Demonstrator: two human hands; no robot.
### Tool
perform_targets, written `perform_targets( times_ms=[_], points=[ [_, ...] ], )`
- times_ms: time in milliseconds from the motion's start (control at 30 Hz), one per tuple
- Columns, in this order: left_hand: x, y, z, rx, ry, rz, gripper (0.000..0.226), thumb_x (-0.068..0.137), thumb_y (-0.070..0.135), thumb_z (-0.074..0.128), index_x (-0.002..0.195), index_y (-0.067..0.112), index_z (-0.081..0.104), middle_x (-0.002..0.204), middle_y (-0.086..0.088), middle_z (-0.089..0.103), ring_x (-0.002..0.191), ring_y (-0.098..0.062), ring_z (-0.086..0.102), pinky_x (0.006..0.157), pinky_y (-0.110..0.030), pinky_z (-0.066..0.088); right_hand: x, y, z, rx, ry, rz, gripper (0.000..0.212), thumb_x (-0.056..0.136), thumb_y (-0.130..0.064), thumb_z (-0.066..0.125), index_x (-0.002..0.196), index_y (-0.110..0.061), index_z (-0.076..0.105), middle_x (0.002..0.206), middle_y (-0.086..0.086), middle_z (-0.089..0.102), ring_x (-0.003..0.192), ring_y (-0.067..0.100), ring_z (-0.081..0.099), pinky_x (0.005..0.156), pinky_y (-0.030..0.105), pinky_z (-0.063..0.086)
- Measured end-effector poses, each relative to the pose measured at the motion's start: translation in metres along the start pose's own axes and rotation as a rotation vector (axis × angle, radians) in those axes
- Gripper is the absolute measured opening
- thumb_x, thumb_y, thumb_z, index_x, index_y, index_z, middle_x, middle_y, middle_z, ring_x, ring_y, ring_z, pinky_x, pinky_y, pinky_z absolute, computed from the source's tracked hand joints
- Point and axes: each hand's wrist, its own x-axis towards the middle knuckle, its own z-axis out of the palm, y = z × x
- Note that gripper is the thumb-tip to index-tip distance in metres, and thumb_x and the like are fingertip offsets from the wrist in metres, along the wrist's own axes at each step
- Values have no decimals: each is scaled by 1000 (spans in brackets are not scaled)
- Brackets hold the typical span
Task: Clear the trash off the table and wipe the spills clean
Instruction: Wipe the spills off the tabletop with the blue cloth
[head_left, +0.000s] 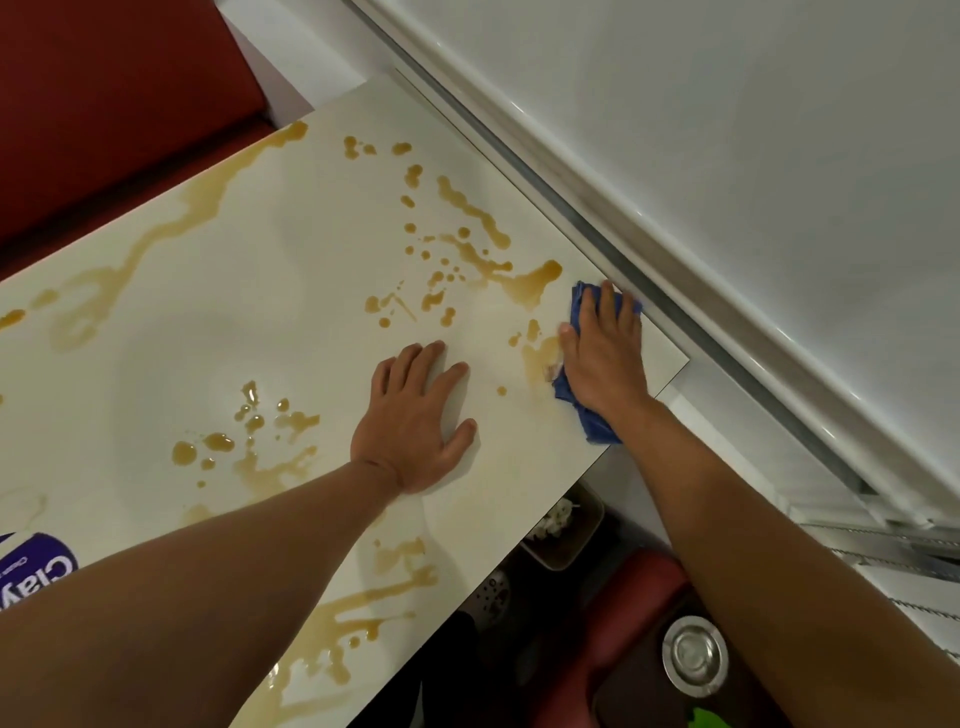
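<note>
Both hands are laid flat on the white tabletop (218, 291). The left hand (415, 421) is spread open, palm down on a bare patch, with nothing held. The right hand (605, 353) is pressed, fingers extended, onto a blue cloth (584, 415) near the tabletop's right corner, just beside a large brown spill (535, 286). Further brown splashes (254, 421) are scattered across the surface. A purple labelled container (36, 571) is seen at the lower left edge.
</note>
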Motion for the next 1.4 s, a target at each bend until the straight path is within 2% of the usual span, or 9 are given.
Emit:
perform_targets(
  times_ms=[67, 267, 367, 533, 667, 800, 1033, 1300, 1400],
  points=[
    [0, 0, 0, -3, -1, 2, 68, 91, 61, 43, 148, 24, 44, 161, -9, 29, 146, -33, 24, 120, -50, 19, -15, -2, 4, 9, 4, -31, 60, 108, -39, 21, 160, -8, 15, 168, 16, 8, 155, 36, 3, 126, 49, 5],
    [1, 0, 0, 8, -2, -3, 69, 91, 61, 43, 149, 23, 44, 161, -10, 31, 146, -34, 26, 120, -51, 21, -88, -12, 27, 17, -23, -167, 63, 106, -40, 11, 161, -10, 14, 169, 12, 7, 156, 32, 0, 127, 47, 4],
    [0, 0, 1, 10, -2, -3, 69, 91, 61, 43, 149, 24, 44, 161, -9, 30, 146, -34, 26, 120, -52, 21, -63, -1, 20, 19, 14, -126, 61, 106, -39, 9, 161, -12, 14, 169, 12, 6, 156, 33, 0, 127, 47, 4],
    [0, 0, 1, 3, -1, -6, 69, 91, 61, 43, 149, 24, 45, 161, -10, 30, 147, -34, 25, 120, -51, 21, -22, -14, 15, 59, 34, 54, 58, 110, -37, 14, 162, -12, 6, 170, 11, -1, 156, 33, -5, 127, 47, 0],
    [0, 0, 0, -1, 3, -3, 69, 91, 61, 42, 149, 24, 44, 161, -9, 30, 147, -34, 25, 120, -51, 20, -67, -13, 20, 68, 11, -67, 63, 106, -40, 6, 161, -11, 10, 170, 11, 1, 156, 30, -6, 127, 44, -4],
    [0, 1, 0, -12, 5, -5, 69, 91, 61, 42, 148, 24, 45, 160, -10, 31, 146, -34, 25, 120, -52, 21, -93, 7, 24, 51, -6, -87, 64, 105, -41, 7, 161, -12, 10, 170, 9, 2, 156, 28, -7, 127, 46, -1],
    [1, 0, 0, -5, 0, 3, 68, 91, 61, 45, 148, 23, 46, 160, -9, 31, 145, -33, 26, 119, -51, 21, -21, -3, 11, 55, 22, 203, 60, 109, -37, 18, 161, -11, 5, 169, 14, 0, 155, 37, -3, 126, 50, -1],
    [1, 0, -1, 3, 0, -1, 69, 91, 61, 44, 148, 23, 45, 160, -10, 31, 145, -34, 27, 119, -52, 23, -115, -21, 37, -48, -30, -30, 65, 106, -43, 9, 161, -9, 10, 169, 14, 0, 155, 36, -5, 126, 52, 4],
    [1, 0, -1, 7, -7, -2, 69, 91, 61, 43, 149, 24, 44, 161, -9, 30, 146, -33, 25, 120, -51, 21, -109, -2, 30, -74, -47, -112, 65, 106, -45, 9, 161, -12, 10, 170, 12, 1, 156, 36, -3, 126, 52, 8]
  ],
)
